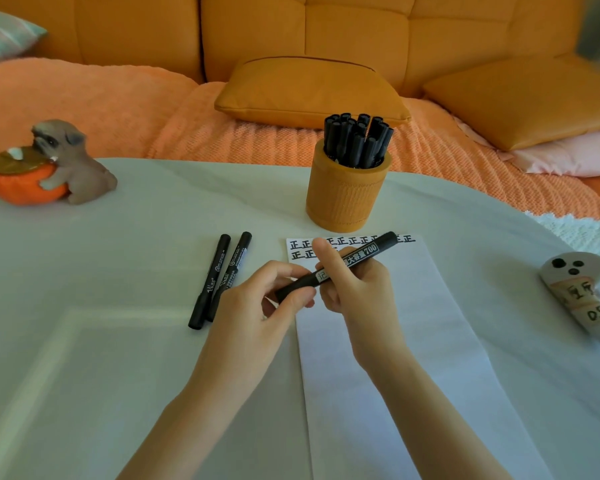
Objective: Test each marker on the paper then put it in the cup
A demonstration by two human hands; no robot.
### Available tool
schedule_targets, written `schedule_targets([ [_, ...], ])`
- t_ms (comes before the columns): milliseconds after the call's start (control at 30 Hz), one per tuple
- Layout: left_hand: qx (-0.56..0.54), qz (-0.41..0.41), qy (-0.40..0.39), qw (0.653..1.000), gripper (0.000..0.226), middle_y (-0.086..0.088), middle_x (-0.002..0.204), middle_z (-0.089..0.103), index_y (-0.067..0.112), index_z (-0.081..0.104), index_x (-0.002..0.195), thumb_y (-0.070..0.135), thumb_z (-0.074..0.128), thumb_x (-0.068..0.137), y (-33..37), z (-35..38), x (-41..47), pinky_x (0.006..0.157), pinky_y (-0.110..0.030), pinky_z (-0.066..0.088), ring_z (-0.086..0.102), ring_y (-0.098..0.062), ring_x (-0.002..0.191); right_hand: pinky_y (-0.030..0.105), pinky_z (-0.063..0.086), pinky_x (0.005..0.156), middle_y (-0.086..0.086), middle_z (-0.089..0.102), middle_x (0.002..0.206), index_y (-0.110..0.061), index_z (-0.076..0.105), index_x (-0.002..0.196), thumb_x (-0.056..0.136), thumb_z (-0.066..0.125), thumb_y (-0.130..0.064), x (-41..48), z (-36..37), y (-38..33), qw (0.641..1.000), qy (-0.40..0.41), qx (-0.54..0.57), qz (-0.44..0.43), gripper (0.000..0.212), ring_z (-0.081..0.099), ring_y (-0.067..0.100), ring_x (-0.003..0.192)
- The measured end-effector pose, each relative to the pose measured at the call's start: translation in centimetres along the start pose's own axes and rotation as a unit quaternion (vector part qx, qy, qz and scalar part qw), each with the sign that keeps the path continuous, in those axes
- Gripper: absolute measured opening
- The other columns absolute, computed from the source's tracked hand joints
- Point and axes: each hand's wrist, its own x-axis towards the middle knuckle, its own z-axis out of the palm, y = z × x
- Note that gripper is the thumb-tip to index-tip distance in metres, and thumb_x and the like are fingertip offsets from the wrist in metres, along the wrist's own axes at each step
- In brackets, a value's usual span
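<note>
Both hands hold one black marker [364, 253] slanted above the white paper [413, 341]. My right hand [352, 287] grips its barrel, thumb up. My left hand [267, 299] pinches the cap end at the lower left. Two rows of black test marks [347, 241] run along the paper's far edge, partly hidden by my hands. Two more black markers [219, 278] lie side by side on the table left of the paper. The orange cup [347, 199] stands just beyond the paper, packed with several black markers [357, 140].
A white table [118, 271] bears everything. A dog figurine with an orange bowl [49, 168] sits at the far left. A grey ghost-faced object [582, 289] lies at the right edge. An orange sofa with cushions [309, 91] is behind.
</note>
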Motion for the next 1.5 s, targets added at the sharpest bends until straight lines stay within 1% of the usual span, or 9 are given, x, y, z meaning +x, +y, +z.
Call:
schedule_targets([
  [267, -0.003, 0.007, 0.027, 1.000, 0.008, 0.015, 0.072, 0.066, 0.027, 0.063, 0.089, 0.021, 0.059, 0.086, 0.1, -0.4, 0.3, 0.059, -0.008, 0.040, 0.058, -0.003, 0.064, 0.018, 0.035, 0.044, 0.008, 0.048, 0.046, -0.002, 0.062, 0.060, 0.070, 0.040, -0.075, -0.2, -1.4, -2.1, 0.980, -0.080, -0.145, 0.110, 0.076, 0.042, 0.014, 0.043],
  [433, -0.012, -0.002, 0.046, 0.999, 0.004, 0.015, 0.064, 0.061, 0.027, 0.063, 0.085, 0.025, 0.059, 0.086, -0.1, -0.6, 0.4, 0.054, -0.009, 0.036, 0.049, -0.005, 0.056, 0.014, 0.028, 0.049, -0.004, 0.041, 0.053, -0.008, 0.059, 0.068, 0.085, 0.069, -0.030, 0.1, -3.1, -2.9, 0.955, -0.018, -0.248, -0.163, 0.030, 0.033, 0.008, 0.048],
  [567, -0.010, 0.003, 0.050, 0.999, 0.008, 0.013, 0.062, 0.059, 0.024, 0.063, 0.081, 0.026, 0.058, 0.086, 0.1, -0.5, 0.5, 0.054, -0.009, 0.036, 0.048, -0.004, 0.055, 0.015, 0.040, 0.062, -0.004, 0.052, 0.093, -0.015, 0.066, 0.099, 0.081, 0.075, -0.020, 0.6, -3.6, -1.9, 0.869, -0.131, -0.362, -0.310, 0.020, 0.046, 0.012, 0.065],
  [700, -0.003, 0.003, 0.048, 0.999, 0.016, 0.009, 0.060, 0.058, 0.022, 0.060, 0.073, 0.032, 0.057, 0.085, 0.4, -0.3, 0.5, 0.054, -0.010, 0.036, 0.048, -0.005, 0.054, 0.036, 0.050, 0.061, -0.003, 0.055, 0.098, -0.011, 0.068, 0.099, 0.082, 0.068, -0.018, 0.9, -2.9, -0.6, 0.834, -0.131, -0.398, -0.360, 0.019, 0.049, 0.013, 0.064],
  [767, -0.021, -0.004, 0.044, 0.999, 0.019, 0.010, 0.060, 0.059, 0.024, 0.062, 0.076, 0.041, 0.057, 0.082, 0.6, -0.2, 0.5, 0.055, -0.012, 0.037, 0.050, -0.005, 0.055, 0.032, 0.048, 0.059, -0.002, 0.056, 0.093, -0.009, 0.067, 0.095, 0.083, 0.067, -0.018, 1.2, -2.9, -0.3, 0.840, -0.116, -0.387, -0.363, 0.015, 0.050, 0.015, 0.063],
  [867, -0.044, -0.023, 0.035, 0.998, 0.028, 0.010, 0.066, 0.063, 0.031, 0.064, 0.085, 0.057, 0.058, 0.076, 0.5, -0.2, 0.5, 0.059, -0.014, 0.041, 0.054, -0.002, 0.059, 0.016, 0.041, 0.060, 0.000, 0.058, 0.087, -0.009, 0.065, 0.092, 0.083, 0.069, -0.013, 1.8, -3.1, -0.6, 0.870, -0.077, -0.339, -0.350, 0.010, 0.051, 0.011, 0.066],
  [1033, 0.051, -0.043, 0.067, 0.996, 0.008, 0.015, 0.076, 0.065, 0.033, 0.064, 0.081, 0.038, 0.058, 0.084, -0.9, -0.6, 0.7, 0.060, -0.021, 0.041, 0.056, -0.006, 0.067, 0.031, 0.047, 0.059, -0.012, 0.064, 0.082, -0.023, 0.056, 0.090, 0.087, 0.066, -0.008, 4.4, -3.9, -2.8, 0.933, 0.099, -0.166, -0.304, 0.019, 0.063, 0.019, 0.067],
  [1267, 0.109, -0.044, 0.060, 0.991, 0.012, 0.012, 0.078, 0.066, 0.036, 0.063, 0.085, 0.025, 0.057, 0.087, -1.7, -0.6, 0.6, 0.059, -0.019, 0.039, 0.055, -0.003, 0.068, 0.039, 0.050, 0.060, 0.002, 0.054, 0.091, -0.019, 0.035, 0.121, 0.092, 0.056, -0.008, 8.6, -4.1, -4.9, 0.879, 0.236, -0.120, -0.397, 0.037, 0.060, 0.028, 0.072],
  [1500, 0.115, -0.049, 0.062, 0.990, 0.012, 0.010, 0.079, 0.066, 0.035, 0.064, 0.088, 0.025, 0.057, 0.088, -1.9, -0.7, 0.8, 0.057, -0.018, 0.036, 0.054, -0.002, 0.065, 0.020, 0.045, 0.067, 0.009, 0.057, 0.093, -0.015, 0.031, 0.135, 0.091, 0.053, -0.001, 11.5, -4.0, -5.0, 0.855, 0.208, -0.176, -0.441, 0.051, 0.059, 0.019, 0.074],
])
